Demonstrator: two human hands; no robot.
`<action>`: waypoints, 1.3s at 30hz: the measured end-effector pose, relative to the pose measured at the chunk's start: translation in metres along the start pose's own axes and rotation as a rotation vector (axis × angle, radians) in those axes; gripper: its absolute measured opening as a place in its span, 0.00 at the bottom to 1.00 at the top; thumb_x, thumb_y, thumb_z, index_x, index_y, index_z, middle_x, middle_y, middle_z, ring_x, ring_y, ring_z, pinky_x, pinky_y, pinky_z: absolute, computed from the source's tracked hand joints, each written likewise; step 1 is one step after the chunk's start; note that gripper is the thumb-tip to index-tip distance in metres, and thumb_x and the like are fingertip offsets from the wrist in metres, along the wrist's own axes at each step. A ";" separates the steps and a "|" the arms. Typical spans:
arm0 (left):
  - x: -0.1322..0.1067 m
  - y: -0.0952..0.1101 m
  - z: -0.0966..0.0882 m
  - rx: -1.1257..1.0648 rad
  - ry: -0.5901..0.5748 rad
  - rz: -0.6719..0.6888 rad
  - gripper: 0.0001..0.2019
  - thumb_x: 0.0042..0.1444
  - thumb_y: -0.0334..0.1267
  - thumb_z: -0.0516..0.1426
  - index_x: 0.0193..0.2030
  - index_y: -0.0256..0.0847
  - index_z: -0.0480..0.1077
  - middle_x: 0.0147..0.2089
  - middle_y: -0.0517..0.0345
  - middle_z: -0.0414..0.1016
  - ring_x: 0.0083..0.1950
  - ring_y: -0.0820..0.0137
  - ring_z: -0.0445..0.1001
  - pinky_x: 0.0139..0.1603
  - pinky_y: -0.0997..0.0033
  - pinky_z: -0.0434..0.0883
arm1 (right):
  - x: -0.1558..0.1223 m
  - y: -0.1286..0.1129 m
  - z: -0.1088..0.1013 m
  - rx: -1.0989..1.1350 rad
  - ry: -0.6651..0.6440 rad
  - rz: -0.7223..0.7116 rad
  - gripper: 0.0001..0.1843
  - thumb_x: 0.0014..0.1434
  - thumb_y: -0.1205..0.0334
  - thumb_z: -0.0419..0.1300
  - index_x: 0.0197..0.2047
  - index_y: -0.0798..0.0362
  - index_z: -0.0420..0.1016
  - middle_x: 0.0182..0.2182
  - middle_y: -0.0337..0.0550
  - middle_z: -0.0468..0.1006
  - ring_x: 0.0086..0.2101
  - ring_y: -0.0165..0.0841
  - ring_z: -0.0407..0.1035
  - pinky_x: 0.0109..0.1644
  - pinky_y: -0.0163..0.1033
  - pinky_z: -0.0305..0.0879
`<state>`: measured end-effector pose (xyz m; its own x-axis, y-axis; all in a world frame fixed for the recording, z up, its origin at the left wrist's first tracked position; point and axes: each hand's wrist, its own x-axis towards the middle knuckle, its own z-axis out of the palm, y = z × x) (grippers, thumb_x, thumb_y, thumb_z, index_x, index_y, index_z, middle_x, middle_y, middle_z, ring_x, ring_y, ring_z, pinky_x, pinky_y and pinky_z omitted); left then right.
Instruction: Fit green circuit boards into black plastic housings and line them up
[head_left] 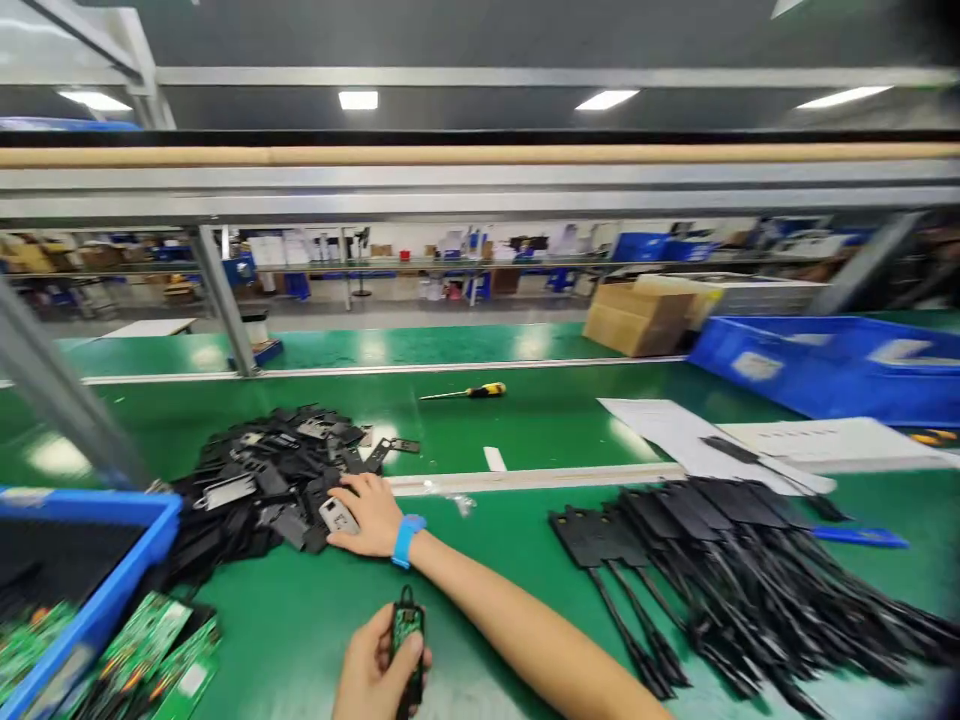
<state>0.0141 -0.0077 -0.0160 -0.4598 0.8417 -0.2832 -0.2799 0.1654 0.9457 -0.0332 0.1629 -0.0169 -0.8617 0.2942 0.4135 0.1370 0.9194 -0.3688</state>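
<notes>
My left hand (375, 665), low in the middle, is closed around a small black plastic case with a green circuit board (406, 622) in it. A black cable loop sticks up from the case's top end. Crossing in front, my right arm reaches left, a blue band on its wrist. At the right edge of a heap of black plastic covers (262, 490), my right hand (373, 515) has thumb and fingers on a grey plastic cover (338, 516). Some loose covers lie just beyond those fingers.
Left stands a blue bin (161, 510), with green circuit boards (161, 640) beside it. Black cabled units (675, 540) lie piled right, near paper sheets (660, 425) and a blue crate (817, 365). A yellow-black screwdriver (484, 390) lies farther back. A metal post (67, 400) rises left.
</notes>
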 end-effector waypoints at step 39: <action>-0.010 0.014 -0.003 -0.154 -0.170 -0.071 0.29 0.38 0.42 0.70 0.47 0.32 0.69 0.42 0.44 0.77 0.33 0.69 0.76 0.32 0.72 0.72 | -0.114 -0.018 -0.108 0.623 -0.019 0.438 0.16 0.64 0.53 0.49 0.50 0.53 0.63 0.22 0.33 0.66 0.24 0.30 0.65 0.26 0.32 0.62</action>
<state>0.0125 -0.0157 -0.0003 -0.2900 0.9072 -0.3047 -0.4374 0.1576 0.8853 0.1151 0.1410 0.0328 -0.8008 0.5889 0.1087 0.1722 0.4004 -0.9000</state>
